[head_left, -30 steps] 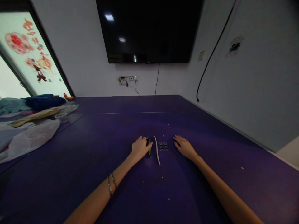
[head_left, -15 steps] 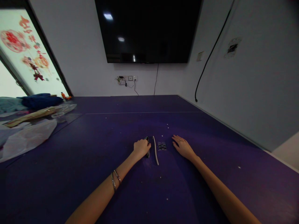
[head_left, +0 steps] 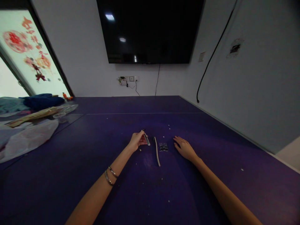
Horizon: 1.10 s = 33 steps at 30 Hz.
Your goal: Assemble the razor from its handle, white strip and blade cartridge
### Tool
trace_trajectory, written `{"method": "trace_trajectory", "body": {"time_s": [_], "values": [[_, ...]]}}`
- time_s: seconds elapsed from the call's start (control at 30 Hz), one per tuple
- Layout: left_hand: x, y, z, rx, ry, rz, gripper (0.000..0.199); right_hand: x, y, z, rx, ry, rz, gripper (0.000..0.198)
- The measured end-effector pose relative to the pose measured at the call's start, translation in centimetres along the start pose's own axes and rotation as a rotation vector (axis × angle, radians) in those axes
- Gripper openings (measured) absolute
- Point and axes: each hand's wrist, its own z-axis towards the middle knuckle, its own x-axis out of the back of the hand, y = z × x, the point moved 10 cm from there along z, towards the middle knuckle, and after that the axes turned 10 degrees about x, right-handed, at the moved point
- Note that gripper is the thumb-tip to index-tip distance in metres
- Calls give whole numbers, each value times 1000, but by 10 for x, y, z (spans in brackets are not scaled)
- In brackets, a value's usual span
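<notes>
Between the thumb and fingers of my left hand point(head_left: 137, 141) is a slim black-and-silver tool point(head_left: 147, 139), tilted, its pale end pointing down to the right. Its exact kind is too small to make out. Just to the right, a thin, slightly curved white stick point(head_left: 157, 153) with a dark bit at its far end, like a toothbrush, lies on the purple surface point(head_left: 112, 131). Beside that stick sits a small, clear, flat packet point(head_left: 163, 147) with dark markings. My right hand point(head_left: 184, 148) rests palm down to the right of the packet, fingers stretched out, holding nothing.
Plastic bags point(head_left: 32, 137) and folded blue cloth point(head_left: 43, 101) are piled at the far left. Small white crumbs are scattered over the surface. Behind stands a wall with a television point(head_left: 150, 31), sockets point(head_left: 131, 78) and a hanging black cable point(head_left: 208, 59).
My left hand has lifted and turned, bringing the slim tool up and tilting it away from its more upright position beside the white stick. My right hand has stayed in place.
</notes>
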Motion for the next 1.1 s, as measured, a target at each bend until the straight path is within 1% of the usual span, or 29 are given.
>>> {"method": "trace_trajectory", "body": {"time_s": [0.13, 0.3, 0.47, 0.67, 0.8, 0.97, 1.1], "values": [[6, -4, 0, 44, 13, -158, 23, 0, -1, 0, 0, -13, -7, 43], [7, -15, 2, 118, 3, -261, 19, 2, -3, 1, -1, -25, -10, 44], [2, -23, 6, 165, -46, -308, 16, 2, -4, 1, 0, -32, -10, 44], [-2, -30, 12, 220, -62, -307, 16, 1, -2, 1, -2, -15, 6, 43], [1, -34, 14, 249, -46, -254, 22, 2, -4, 2, 2, -19, -9, 43], [2, -38, 15, 274, -40, -215, 41, 2, -6, 2, 7, -33, -36, 45], [0, -43, 17, 306, -41, -227, 43, 1, -4, 1, 1, -34, -41, 44]]}}
